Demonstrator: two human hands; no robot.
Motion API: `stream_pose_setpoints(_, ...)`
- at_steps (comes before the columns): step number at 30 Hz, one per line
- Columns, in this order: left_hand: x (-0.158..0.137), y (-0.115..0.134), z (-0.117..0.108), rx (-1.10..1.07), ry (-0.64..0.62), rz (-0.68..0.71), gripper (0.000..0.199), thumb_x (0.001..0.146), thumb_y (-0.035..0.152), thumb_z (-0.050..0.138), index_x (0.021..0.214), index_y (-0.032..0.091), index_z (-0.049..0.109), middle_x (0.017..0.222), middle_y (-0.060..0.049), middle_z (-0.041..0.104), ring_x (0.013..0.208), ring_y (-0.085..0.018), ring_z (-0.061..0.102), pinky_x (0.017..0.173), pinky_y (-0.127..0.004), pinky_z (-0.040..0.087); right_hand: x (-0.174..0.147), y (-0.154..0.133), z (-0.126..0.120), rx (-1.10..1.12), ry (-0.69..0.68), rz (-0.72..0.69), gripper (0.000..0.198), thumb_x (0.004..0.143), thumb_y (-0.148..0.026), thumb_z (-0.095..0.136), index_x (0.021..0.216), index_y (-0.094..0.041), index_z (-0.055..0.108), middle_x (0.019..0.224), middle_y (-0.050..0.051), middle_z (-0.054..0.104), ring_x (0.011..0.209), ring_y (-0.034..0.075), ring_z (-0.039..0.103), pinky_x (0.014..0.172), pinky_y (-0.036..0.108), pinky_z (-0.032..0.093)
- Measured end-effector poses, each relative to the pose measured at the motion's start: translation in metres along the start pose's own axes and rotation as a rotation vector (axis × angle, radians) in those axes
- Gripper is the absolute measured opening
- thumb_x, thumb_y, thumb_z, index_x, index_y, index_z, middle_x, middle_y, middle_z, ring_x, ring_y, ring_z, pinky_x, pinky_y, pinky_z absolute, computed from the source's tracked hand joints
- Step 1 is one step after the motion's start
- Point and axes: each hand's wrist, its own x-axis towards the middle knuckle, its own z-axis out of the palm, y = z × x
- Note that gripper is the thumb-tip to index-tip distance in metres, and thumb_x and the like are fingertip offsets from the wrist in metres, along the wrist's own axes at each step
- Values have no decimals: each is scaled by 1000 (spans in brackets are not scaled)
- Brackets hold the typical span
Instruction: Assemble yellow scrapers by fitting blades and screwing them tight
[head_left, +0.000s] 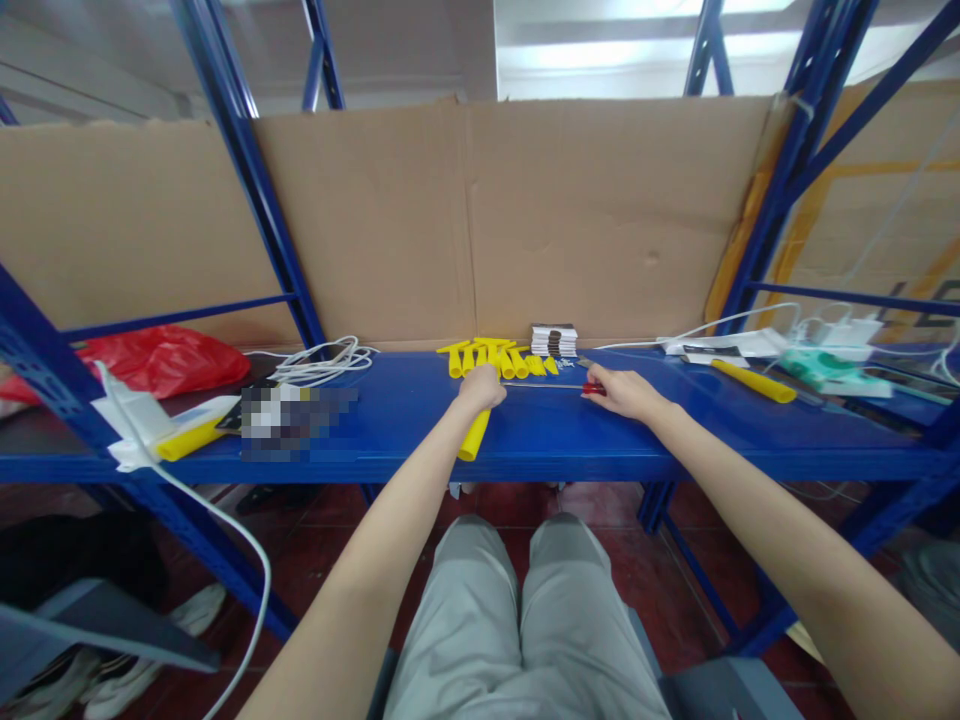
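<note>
View down onto a blue bench (405, 420), with both forearms reaching in from below. Left hand (478, 386) closed in a fist around a yellow handle (473, 438), near the middle of the bench, the wide round end sticking out below the fist towards the front edge. Right hand (619, 388) a little way off to the right, with fingers pinched around the red grip of a screwdriver (551, 386), its thin shaft running level across to the fist. Cannot tell whether the tip touches the handle, being hidden at the fingers. Just behind the left hand, a row of more yellow handles (520, 364), lying side by side; to their right, small yellow pieces (551, 365) and tiny silvery bits (568, 366), too small to make out. Behind these, a stack of white and dark cards (553, 340), near the upright cardboard (600, 210). Farther left, a coiled white cable (322, 362) and a red bag (169, 358), with a pixelated patch in front. Towards the right end, another yellow-handled tool (754, 381) near a pale green packet (825, 372). Below the bench edge, grey-clad knees (525, 580), above a dark red floor (420, 510).
</note>
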Motion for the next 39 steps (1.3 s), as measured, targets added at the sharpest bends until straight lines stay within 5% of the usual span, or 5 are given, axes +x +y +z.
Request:
stream_pose_setpoints(11,5,-5,2,105,-4,-11,35,78,21,56,109,10,66,115,-19,67,107,-28,63,82,-27,48,-1,1,2,38,-18,-62,30,95,-40,41,97,-19,62,102,10,70,89,23,66,69,31,44)
stream_pose_setpoints(18,5,-8,2,87,-7,-10,36,76,20,57,110,11,66,115,-19,67,106,-29,63,82,-27,48,-2,0,3,40,9,-32,19,90,-37,50,98,-21,57,91,8,70,74,21,65,62,29,43)
stream_pose_setpoints(29,2,-7,-2,70,-41,-18,37,79,19,56,112,6,64,117,-24,64,107,-29,63,82,-28,49,-3,-10,-4,50,-42,-28,24,94,-38,45,96,-19,59,93,9,71,82,23,66,65,29,43)
stream_pose_setpoints(39,5,-9,-1,108,-50,-11,38,81,23,53,115,10,63,120,-18,64,110,-25,62,86,-25,47,-5,-9,-4,-63,-37,-45,28,95,-39,41,97,-19,61,96,11,72,85,24,66,63,29,41)
